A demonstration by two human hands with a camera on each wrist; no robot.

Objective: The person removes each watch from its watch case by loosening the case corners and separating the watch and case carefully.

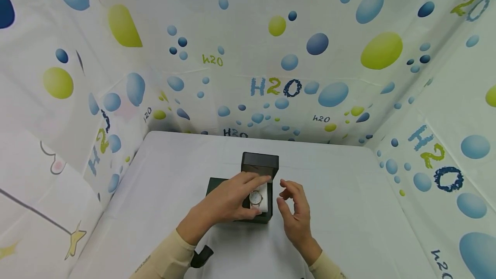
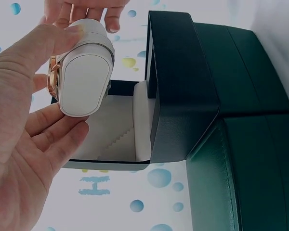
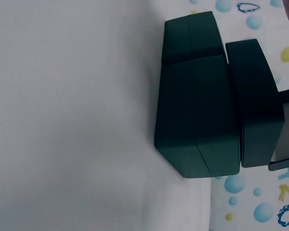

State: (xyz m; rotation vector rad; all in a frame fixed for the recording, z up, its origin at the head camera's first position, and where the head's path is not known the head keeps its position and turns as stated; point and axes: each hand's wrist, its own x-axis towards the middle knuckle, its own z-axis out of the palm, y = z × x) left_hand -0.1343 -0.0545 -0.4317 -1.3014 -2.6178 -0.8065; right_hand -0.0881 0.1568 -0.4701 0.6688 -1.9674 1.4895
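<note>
In the left wrist view my left hand holds a white watch cushion between thumb and fingers. A wristwatch with a white dial and pink-gold case is strapped round the cushion. Directly beneath is an open dark watch box, its hinged lid standing up at the back. In the left wrist view a pale lining shows inside the box. To the right of the box, my right hand is held with loosely bent fingers and nothing in them.
A dark green case lies against the watch box, and my left hand partly hides it in the head view. Both stand on a white-covered table. Patterned cloth walls enclose the back and sides.
</note>
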